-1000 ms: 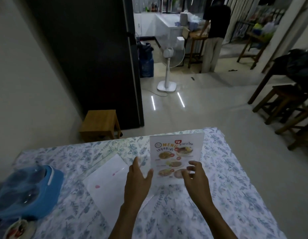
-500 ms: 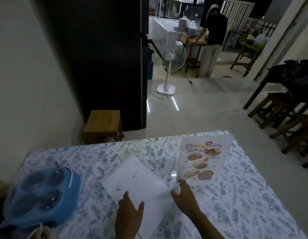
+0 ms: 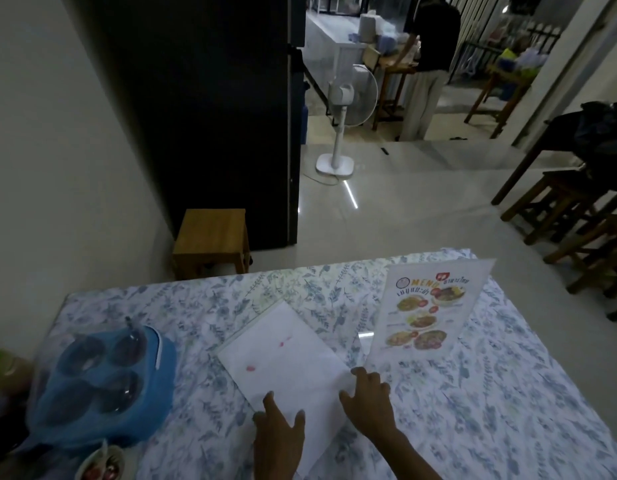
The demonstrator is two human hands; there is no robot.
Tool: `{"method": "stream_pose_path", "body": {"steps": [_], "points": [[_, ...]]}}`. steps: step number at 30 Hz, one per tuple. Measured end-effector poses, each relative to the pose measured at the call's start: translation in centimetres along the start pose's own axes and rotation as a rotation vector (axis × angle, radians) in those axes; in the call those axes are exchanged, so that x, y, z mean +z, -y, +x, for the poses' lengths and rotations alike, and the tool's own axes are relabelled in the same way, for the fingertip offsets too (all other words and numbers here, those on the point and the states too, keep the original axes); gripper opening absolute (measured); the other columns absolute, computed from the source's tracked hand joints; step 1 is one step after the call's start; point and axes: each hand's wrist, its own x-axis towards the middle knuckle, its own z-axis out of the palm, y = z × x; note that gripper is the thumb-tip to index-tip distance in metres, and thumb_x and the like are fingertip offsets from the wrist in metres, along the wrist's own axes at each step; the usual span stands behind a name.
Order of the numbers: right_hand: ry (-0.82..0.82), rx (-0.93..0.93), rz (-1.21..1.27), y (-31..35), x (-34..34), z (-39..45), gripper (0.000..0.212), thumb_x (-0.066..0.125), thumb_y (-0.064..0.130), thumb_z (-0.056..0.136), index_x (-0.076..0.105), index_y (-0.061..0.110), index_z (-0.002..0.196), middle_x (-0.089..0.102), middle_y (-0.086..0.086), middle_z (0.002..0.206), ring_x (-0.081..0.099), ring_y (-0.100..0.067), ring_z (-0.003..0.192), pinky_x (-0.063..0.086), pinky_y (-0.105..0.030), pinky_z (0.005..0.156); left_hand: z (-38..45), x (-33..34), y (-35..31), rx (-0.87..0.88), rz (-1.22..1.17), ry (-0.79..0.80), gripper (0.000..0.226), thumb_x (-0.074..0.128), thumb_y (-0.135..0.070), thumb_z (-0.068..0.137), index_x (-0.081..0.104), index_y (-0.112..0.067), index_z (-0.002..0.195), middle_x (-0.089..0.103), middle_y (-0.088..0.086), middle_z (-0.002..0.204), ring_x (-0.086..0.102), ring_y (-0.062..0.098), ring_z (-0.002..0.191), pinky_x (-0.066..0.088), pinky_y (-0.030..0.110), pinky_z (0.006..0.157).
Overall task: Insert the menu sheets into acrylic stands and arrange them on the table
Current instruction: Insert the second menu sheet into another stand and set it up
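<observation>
The surface [image 3: 473,410], under a blue floral cloth, carries a blue mesh-covered tray of glasses [image 3: 99,386] at the left and an upright acrylic stand [image 3: 428,313] with a colourful menu sheet in it near the far right edge. Between them a white sheet [image 3: 286,358] lies flat. The left hand [image 3: 279,441] rests spread and released on the sheet's near part; the right hand [image 3: 369,400], fingers loose and grasping nothing, touches its right corner.
</observation>
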Motion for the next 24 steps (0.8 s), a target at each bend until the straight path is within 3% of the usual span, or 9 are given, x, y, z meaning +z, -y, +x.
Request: {"method": "stream_pose_path", "body": {"steps": [6, 13, 19, 24], "points": [[-0.017, 0.034, -0.045, 0.1, 1.4, -1.1, 0.051, 0.053, 0.040, 0.089, 0.042, 0.019, 0.134, 0.047, -0.012, 0.129, 0.048, -0.039, 0.114, 0.041, -0.042, 0.096, 0.5, -1.2, 3.2, -0.107, 0.130, -0.214, 0.074, 0.068, -0.050, 0.080, 0.040, -0.019, 0.141, 0.043, 0.021, 0.132, 0.050, 0.040, 0.118, 0.044, 0.043, 0.099], [0.053, 0.058, 0.086, -1.2, 1.5, -2.4, 0.047, 0.054, 0.040, 0.089, 0.042, 0.020, 0.131, 0.049, -0.013, 0.126, 0.050, -0.040, 0.115, 0.042, -0.043, 0.095, -0.7, -0.7, 3.1, -0.072, -0.092, -0.189, 0.065, 0.073, -0.037, 0.082, 0.046, -0.015, 0.136, 0.049, 0.027, 0.131, 0.056, 0.041, 0.115, 0.044, 0.041, 0.100], [0.131, -0.050, 0.205, -4.2, -0.3, -4.5, 0.040, 0.054, 0.039, 0.087, 0.047, 0.029, 0.125, 0.064, -0.007, 0.106, 0.062, -0.025, 0.098, 0.049, -0.035, 0.086, -2.6, -0.9, 4.9, -0.160, -0.305, -0.239, 0.049, 0.078, -0.023, 0.079, 0.058, -0.010, 0.121, 0.064, 0.020, 0.127, 0.061, 0.035, 0.115, 0.046, 0.039, 0.099], [0.136, -0.098, 0.209, -6.8, -1.7, -7.4, 0.036, 0.054, 0.040, 0.088, 0.051, 0.030, 0.122, 0.066, -0.004, 0.107, 0.063, -0.021, 0.099, 0.048, -0.032, 0.085, -6.4, 0.0, 5.8, -0.206, -0.349, -0.245, 0.050, 0.083, -0.021, 0.074, 0.060, -0.011, 0.118, 0.069, 0.017, 0.118, 0.065, 0.034, 0.109, 0.048, 0.040, 0.099]]}}
